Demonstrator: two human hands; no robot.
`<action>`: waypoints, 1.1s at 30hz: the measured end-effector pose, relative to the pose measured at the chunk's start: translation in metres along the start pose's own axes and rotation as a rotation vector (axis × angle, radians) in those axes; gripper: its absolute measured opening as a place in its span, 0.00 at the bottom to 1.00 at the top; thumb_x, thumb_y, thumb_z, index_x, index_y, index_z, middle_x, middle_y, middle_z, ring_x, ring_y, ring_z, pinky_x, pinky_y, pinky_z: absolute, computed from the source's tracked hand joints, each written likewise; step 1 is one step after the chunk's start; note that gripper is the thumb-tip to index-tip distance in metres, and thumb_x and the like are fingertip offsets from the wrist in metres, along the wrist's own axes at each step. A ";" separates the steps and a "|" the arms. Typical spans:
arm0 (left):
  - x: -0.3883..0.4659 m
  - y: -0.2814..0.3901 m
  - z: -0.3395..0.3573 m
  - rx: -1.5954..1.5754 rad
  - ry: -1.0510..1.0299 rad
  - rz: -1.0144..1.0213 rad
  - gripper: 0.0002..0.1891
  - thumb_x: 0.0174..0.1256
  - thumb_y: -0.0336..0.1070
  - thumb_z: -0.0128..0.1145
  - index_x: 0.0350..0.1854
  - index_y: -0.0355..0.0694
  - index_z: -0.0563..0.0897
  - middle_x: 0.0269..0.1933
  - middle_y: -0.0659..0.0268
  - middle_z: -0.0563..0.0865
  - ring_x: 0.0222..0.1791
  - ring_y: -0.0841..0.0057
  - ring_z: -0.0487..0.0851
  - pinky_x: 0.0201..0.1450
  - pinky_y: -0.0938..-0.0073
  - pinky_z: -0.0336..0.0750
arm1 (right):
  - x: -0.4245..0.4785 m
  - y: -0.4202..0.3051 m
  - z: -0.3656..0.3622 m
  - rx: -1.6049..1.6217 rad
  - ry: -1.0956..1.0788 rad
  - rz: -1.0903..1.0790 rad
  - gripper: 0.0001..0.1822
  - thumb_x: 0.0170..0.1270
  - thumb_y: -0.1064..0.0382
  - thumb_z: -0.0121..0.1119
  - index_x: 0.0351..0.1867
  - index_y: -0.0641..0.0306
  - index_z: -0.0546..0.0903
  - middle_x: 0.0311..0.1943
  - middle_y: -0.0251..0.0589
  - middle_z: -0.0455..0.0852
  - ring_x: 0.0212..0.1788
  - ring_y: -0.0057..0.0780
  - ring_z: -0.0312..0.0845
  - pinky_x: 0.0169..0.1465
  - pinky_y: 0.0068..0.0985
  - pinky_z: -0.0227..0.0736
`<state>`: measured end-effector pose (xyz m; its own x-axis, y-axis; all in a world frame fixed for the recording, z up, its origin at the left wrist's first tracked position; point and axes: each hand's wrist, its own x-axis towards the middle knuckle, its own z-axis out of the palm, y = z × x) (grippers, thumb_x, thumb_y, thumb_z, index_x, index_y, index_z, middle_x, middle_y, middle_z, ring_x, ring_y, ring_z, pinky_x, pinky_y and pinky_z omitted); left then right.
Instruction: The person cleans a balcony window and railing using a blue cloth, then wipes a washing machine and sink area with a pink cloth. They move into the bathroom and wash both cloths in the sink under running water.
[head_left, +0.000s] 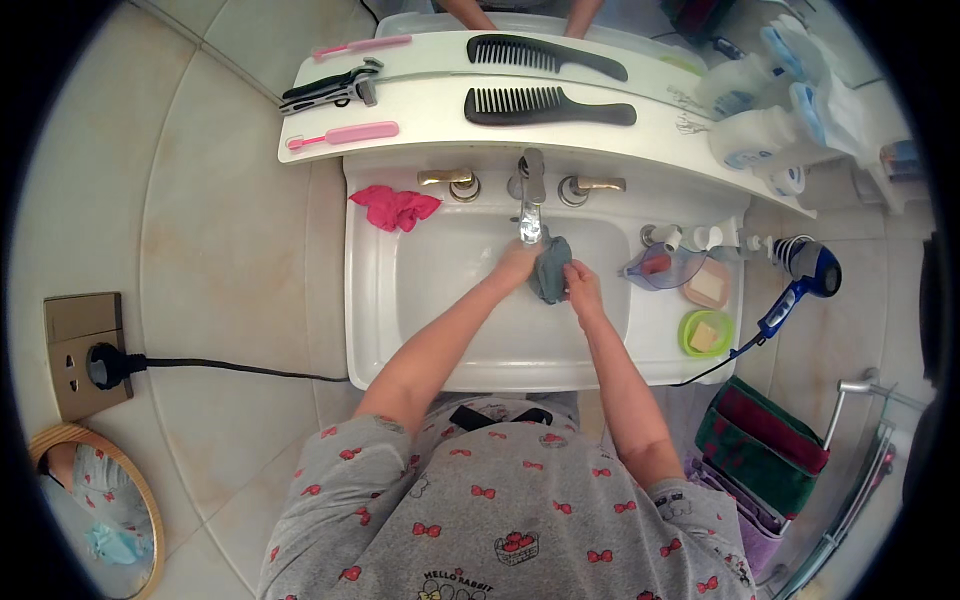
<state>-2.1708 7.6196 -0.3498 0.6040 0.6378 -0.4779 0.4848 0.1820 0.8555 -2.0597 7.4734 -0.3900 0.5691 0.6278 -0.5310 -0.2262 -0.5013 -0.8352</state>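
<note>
Below the running faucet (532, 187), a wet grey-blue cloth (552, 271) hangs between my two hands over the white washbasin (450, 330). My left hand (517, 262) holds the cloth's left side near the spout, its fingertips partly hidden by the water and cloth. On the other side, my right hand (583, 289) pinches the cloth's right edge between thumb and fingers. A crumpled pink-red cloth (397, 208) lies on the basin's back left corner, apart from both hands. Lever handles (450, 178) flank the spout.
Above the basin, a white shelf (427, 112) bears a black comb (547, 106), a razor (337, 97), a pink-handled tool (360, 133) and bottles. Soap dishes (705, 334) and a clear purple cup (664, 266) stand on the right rim. A blue hair dryer (799, 289) hangs beyond.
</note>
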 end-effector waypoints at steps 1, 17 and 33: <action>-0.010 0.013 -0.012 -0.061 -0.024 -0.085 0.25 0.71 0.56 0.51 0.48 0.34 0.81 0.34 0.63 0.84 0.32 0.76 0.80 0.33 0.70 0.73 | 0.003 0.003 -0.003 -0.045 0.014 -0.029 0.13 0.73 0.55 0.52 0.48 0.59 0.82 0.31 0.29 0.81 0.35 0.20 0.76 0.37 0.23 0.72; -0.025 -0.038 -0.106 -0.430 0.212 -0.152 0.12 0.70 0.36 0.60 0.51 0.38 0.81 0.37 0.68 0.87 0.35 0.83 0.84 0.38 0.83 0.76 | 0.005 -0.049 0.026 0.361 0.210 -0.049 0.13 0.77 0.57 0.46 0.47 0.62 0.78 0.35 0.30 0.81 0.35 0.20 0.77 0.38 0.22 0.74; 0.015 -0.028 -0.011 -0.888 -0.620 -0.141 0.21 0.74 0.43 0.50 0.66 0.45 0.73 0.53 0.65 0.81 0.48 0.75 0.82 0.50 0.70 0.80 | -0.063 -0.105 0.043 0.017 -0.315 -0.064 0.12 0.74 0.62 0.47 0.53 0.62 0.76 0.32 0.31 0.80 0.27 0.20 0.77 0.33 0.20 0.73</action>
<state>-2.1821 7.6320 -0.3782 0.9133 0.1268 -0.3870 0.0949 0.8579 0.5050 -2.1059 7.5125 -0.2755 0.3105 0.8124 -0.4936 -0.2130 -0.4466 -0.8690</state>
